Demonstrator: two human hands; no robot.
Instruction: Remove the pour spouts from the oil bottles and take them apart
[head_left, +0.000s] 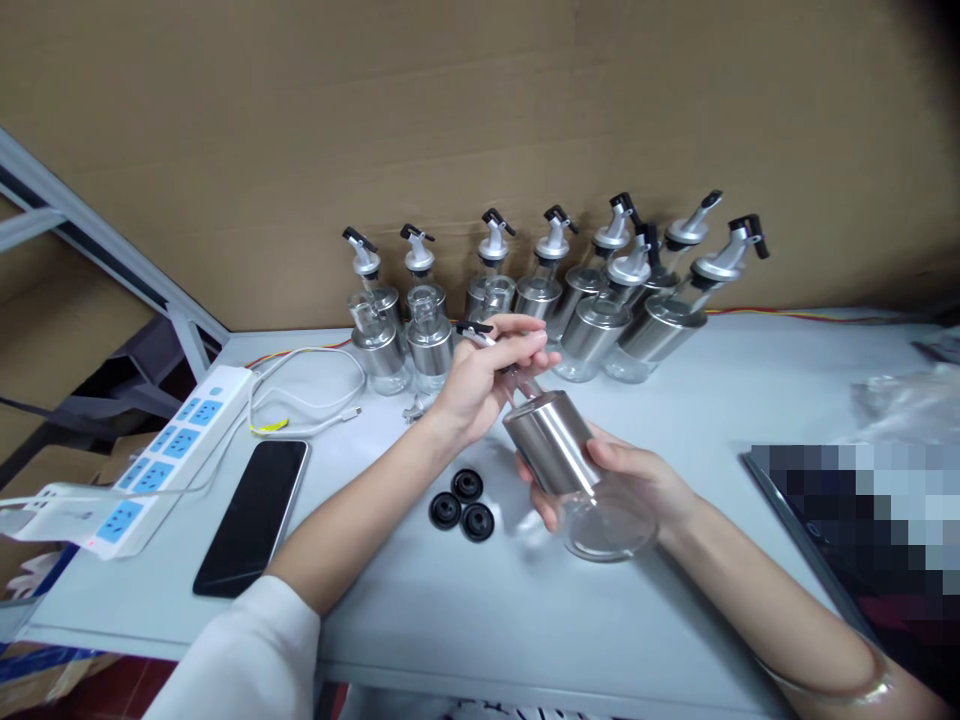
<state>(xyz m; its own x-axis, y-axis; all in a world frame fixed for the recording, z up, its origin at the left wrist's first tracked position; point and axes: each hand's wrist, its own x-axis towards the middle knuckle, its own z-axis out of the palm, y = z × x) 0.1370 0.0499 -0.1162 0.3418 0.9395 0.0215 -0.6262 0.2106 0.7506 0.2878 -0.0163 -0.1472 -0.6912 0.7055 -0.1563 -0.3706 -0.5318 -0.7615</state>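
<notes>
A glass bottle with a brushed-steel sleeve [551,440] is tilted over the table, its base towards me and its neck up to the left. My right hand [637,480] is wrapped around its lower body. At the neck, my left hand [487,380] is closed around a silver pour spout with a black flip lever [475,330]. Those fingers hide most of the spout and the bottle's mouth, so how deep it sits cannot be seen. On the table below lie three round black caps [478,521], grouped together.
Several similar bottles with spouts [538,292] stand along the cardboard wall. In front stand sleeved bottles with bare glass necks [430,345]. At left are a power strip [169,450], a white cable [307,430] and a black phone [253,518]; clear plastic [904,400] lies right.
</notes>
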